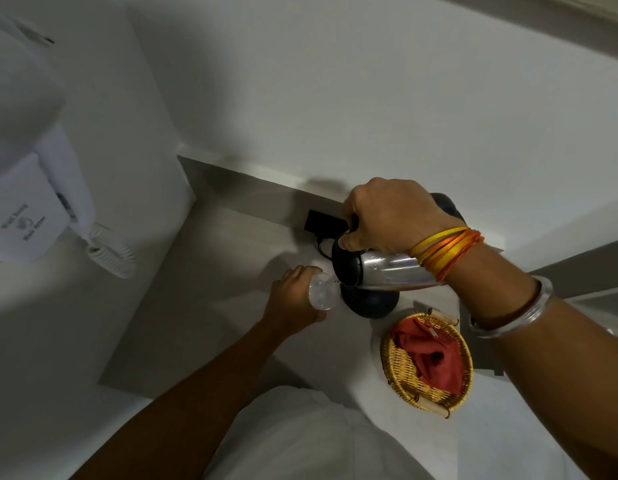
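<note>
White walls (pixel 369 81) met in a corner beyond and left of the fingers (pixel 352 206), plain and bare, under dim, even light that threw soft shadows. A grey worktop (pixel 210 289) lay below the fingers and ran to a pale strip at the foot of the wall, where a black plug (pixel 323 221) sat just beside them. Far left of the fingers a white hair dryer (pixel 26 202) hung on the wall, its coiled cord (pixel 108 252) looping beneath it. Nearer than the fingers, to their right, stood a wicker basket (pixel 401 379) holding a red cloth (pixel 435 358).
</note>
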`<state>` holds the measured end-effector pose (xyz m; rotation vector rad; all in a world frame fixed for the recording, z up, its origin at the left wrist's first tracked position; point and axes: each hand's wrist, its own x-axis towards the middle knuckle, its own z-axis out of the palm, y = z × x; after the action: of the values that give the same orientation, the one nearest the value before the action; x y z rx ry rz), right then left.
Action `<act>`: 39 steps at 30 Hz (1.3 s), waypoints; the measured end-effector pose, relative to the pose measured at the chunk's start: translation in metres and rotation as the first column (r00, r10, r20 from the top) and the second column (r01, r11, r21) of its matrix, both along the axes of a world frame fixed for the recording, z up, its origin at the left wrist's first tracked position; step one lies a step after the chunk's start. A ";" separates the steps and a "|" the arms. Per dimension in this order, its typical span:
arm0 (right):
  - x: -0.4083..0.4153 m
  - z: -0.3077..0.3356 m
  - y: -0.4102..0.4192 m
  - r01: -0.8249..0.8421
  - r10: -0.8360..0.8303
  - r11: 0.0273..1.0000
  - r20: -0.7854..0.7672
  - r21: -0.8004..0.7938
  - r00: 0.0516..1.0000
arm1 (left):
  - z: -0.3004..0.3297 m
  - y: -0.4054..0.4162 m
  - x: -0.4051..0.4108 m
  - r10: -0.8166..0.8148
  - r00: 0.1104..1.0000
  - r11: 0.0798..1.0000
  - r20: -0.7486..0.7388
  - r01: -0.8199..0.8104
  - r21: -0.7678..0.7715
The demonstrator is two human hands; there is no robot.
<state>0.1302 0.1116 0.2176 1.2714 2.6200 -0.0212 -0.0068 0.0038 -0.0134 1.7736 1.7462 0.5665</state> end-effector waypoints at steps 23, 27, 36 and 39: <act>0.041 -0.011 0.013 0.091 -0.123 0.985 -0.224 -0.147 0.967 | 0.001 0.005 0.001 0.050 0.998 0.996 0.038 -0.047 -0.071; 0.087 -0.044 0.021 0.153 -0.341 0.910 -0.486 -0.385 0.804 | 0.004 0.006 0.000 0.067 0.996 0.994 0.054 -0.062 -0.092; 0.162 -0.130 0.001 0.302 -0.727 0.686 -0.642 -0.662 0.243 | 0.005 0.006 0.000 0.093 0.994 0.990 0.052 -0.086 -0.116; 0.175 -0.151 -0.003 0.308 -0.761 0.637 -0.639 -0.706 0.109 | 0.002 0.004 0.001 0.098 0.993 0.990 0.058 -0.092 -0.109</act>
<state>0.3054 0.1087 0.0666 2.4840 2.1736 -1.8955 -0.0061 0.0081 -0.0116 1.5904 1.7910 0.5526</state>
